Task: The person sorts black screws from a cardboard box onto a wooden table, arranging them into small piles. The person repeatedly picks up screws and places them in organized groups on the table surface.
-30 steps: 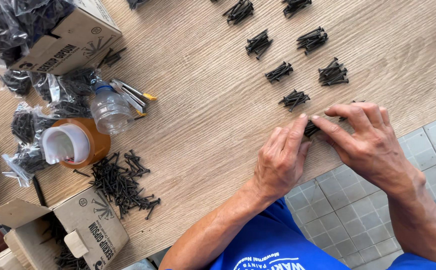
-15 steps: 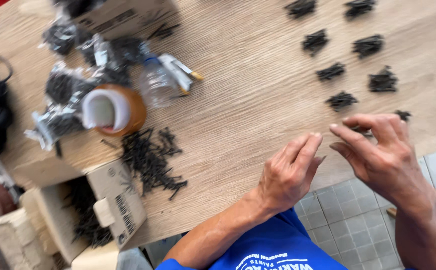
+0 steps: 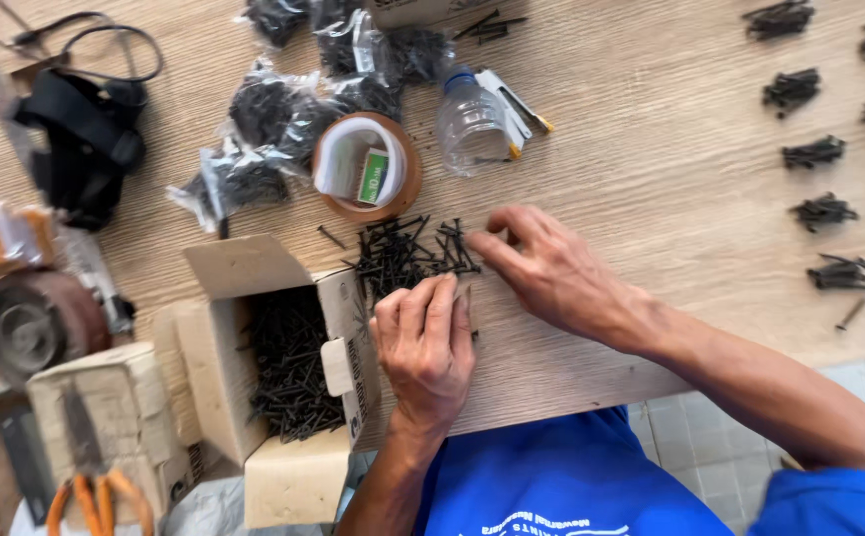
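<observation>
In the head view, a loose heap of black screws [image 3: 407, 253] is seen lying on the wooden worktop [image 3: 651, 199] close to its near edge, just beside a roll of brown tape [image 3: 365, 167]. The left hand [image 3: 424, 342] is laid palm down at the near side of the heap, its fingers curled loosely over a few screws; whether any are pinched beneath them cannot be told. The right hand [image 3: 551, 268] is spread flat and open, fingertips touching the heap's right fringe, as if the screws were being raked together and counted out. An opened cardboard box [image 3: 283, 367], filled with the same screws, is stood at the near edge just left of the heap, within easy reach for refilling it. Toward the far edge, clear plastic bags of screws [image 3: 264, 129] are piled together, with a small clear bottle [image 3: 470, 121] lying on its side next to them. Along the right side of the worktop, small bundles of screws [image 3: 814, 152] are set out in rows, well apart from one another, seemingly so that each portion stays separate. A single stray screw [image 3: 851, 314] is left near the right end. A black strap with a cable [image 3: 80, 129] is lying near the far left corner.
</observation>
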